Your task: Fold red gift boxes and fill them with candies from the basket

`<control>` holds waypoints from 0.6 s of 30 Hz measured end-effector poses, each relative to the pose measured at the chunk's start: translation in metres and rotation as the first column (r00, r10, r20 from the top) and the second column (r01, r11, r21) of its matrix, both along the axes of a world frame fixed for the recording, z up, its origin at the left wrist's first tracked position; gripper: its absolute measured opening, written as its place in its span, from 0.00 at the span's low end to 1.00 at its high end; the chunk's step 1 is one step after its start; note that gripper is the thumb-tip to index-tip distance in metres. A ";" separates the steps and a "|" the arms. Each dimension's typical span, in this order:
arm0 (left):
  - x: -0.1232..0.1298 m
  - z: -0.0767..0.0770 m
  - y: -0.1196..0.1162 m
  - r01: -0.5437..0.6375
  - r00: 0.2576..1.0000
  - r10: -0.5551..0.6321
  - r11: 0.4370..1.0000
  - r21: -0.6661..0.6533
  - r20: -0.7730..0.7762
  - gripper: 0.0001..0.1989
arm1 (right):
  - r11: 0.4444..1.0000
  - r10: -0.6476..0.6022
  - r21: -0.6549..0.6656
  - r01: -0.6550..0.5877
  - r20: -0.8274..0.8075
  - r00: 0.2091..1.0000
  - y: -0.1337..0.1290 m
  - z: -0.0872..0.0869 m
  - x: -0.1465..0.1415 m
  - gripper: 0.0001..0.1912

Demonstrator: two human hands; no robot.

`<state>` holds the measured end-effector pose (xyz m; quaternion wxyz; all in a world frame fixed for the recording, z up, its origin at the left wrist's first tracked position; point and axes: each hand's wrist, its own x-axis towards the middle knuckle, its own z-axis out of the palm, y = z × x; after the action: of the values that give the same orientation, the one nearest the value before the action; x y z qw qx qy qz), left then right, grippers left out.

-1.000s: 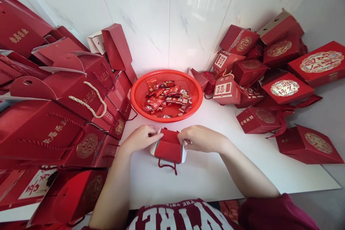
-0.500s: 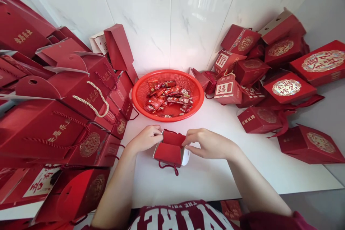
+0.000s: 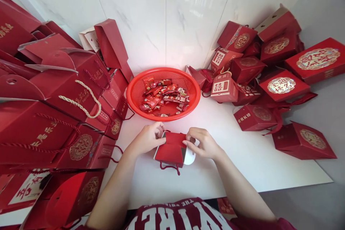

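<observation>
on the white desk (image 3: 151,187), near the red oval plastic basket (image 3: 130,91), the left hand (image 3: 148,138) and the right hand (image 3: 201,143) pinch the small red cardboard box (image 3: 169,153), whose top panels (image 3: 175,138) now sit closer together than before, so it looks less open.

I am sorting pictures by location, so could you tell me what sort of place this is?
Probably an indoor work corner, in a home or small shop; I cannot tell which. A white table beside a tiled wall, a red basket of wrapped packets, and red boxes on both sides suggest it.
</observation>
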<state>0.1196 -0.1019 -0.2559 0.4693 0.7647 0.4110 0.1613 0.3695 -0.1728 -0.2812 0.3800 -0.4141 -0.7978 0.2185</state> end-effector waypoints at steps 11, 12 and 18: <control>0.013 -0.007 -0.001 0.026 0.999 -0.034 0.970 0.242 0.030 0.24 | 0.979 -0.065 0.199 0.053 0.054 0.996 -0.002 -0.008 0.000 0.16; 0.016 -0.008 -0.003 0.003 0.999 -0.010 0.973 0.233 0.031 0.25 | 0.971 -0.102 0.221 0.088 0.052 0.993 -0.002 -0.009 0.000 0.14; 0.025 -0.018 -0.007 -0.083 0.996 0.085 0.972 0.220 0.001 0.25 | 0.956 -0.170 0.254 0.149 0.061 0.984 -0.001 0.002 0.004 0.11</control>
<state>0.1447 -0.1090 -0.2734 0.3730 0.7944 0.4248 0.2221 0.3731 -0.1736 -0.2796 0.4118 -0.4350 -0.7978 0.0685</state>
